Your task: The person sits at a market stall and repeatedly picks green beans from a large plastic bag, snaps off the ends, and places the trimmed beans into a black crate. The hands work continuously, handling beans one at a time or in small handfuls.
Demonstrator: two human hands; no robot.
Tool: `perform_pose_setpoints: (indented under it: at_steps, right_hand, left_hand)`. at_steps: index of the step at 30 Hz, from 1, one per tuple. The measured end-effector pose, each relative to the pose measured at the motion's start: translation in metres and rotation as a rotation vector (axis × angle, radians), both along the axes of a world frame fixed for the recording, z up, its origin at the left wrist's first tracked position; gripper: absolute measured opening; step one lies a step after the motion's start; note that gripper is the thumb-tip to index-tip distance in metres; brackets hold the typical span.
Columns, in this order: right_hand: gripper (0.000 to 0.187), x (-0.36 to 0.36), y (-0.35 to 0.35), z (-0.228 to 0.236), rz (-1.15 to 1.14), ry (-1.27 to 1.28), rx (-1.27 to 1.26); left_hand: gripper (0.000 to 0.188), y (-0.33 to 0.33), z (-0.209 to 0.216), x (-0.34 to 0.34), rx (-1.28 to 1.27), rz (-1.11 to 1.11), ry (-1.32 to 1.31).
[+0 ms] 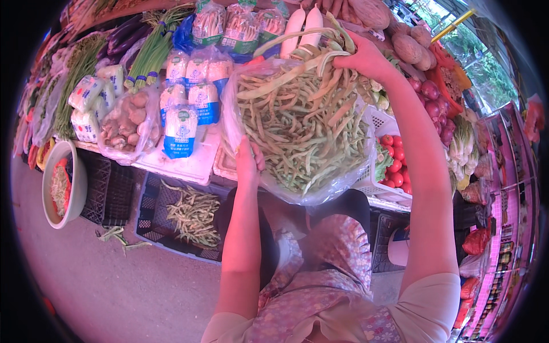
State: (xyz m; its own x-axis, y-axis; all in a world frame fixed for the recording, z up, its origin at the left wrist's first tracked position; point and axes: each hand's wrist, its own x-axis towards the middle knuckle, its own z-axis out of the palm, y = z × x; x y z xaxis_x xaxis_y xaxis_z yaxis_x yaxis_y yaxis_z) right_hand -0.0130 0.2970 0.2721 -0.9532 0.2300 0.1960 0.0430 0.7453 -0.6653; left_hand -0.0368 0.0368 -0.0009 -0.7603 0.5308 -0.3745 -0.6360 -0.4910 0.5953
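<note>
A large clear plastic bag (231, 108) full of pale green beans (309, 123) lies on the stall in front of me. My left hand (249, 160) is closed on the bag's near left edge, its fingers curled in the plastic. At the far right side of the heap, my right hand (366, 60) is closed round a bunch of long beans (338, 39). The bunch is raised above the heap and some beans arch leftward from it. My right palm and part of the grip are hidden.
Packaged mushrooms (182, 130) and a bag of brown mushrooms (128, 123) sit left of the beans. Tomatoes (394, 166) fill a white basket on the right. Below stands a blue crate (151, 214) with more beans, near a white basin (79, 194). White radishes (293, 31) lie behind.
</note>
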Motion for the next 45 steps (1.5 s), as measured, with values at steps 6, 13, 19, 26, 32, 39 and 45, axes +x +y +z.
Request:
perform_pose_setpoints:
  at_steps: [6, 13, 19, 26, 32, 39, 45]
  right_hand:
    - [0.057, -0.009, -0.024, -0.079, -0.092, -0.243, 0.699]
    - [0.055, -0.004, -0.069, -0.256, -0.32, -0.381, 0.833]
    - [0.061, 0.002, 0.003, -0.18, 0.238, -0.444, 0.107]
    - [0.045, 0.063, 0.039, -0.123, -0.093, -0.366, -0.317]
    - [0.045, 0.067, 0.013, -0.186, -0.438, -0.41, -0.053]
    - [0.04, 0.064, -0.011, -0.213, -0.302, -0.259, -0.042]
    - [0.034, 0.097, 0.009, -0.177, -0.329, 0.102, -0.154]
  left_hand:
    - [0.045, 0.001, 0.003, 0.001, -0.011, -0.033, 0.027]
    - [0.037, 0.01, 0.008, 0.008, -0.088, -0.169, 0.153]
    - [0.029, 0.013, 0.008, 0.011, 0.038, -0.243, 0.149]
    - [0.027, 0.013, 0.0, 0.025, 0.088, -0.236, 0.098]
    - [0.021, 0.012, -0.001, 0.064, 0.054, -0.243, 0.07]
    - [0.023, -0.003, 0.01, 0.107, 0.068, -0.285, -0.003]
    - [0.034, 0.016, 0.024, 0.109, 0.221, -0.312, -0.088]
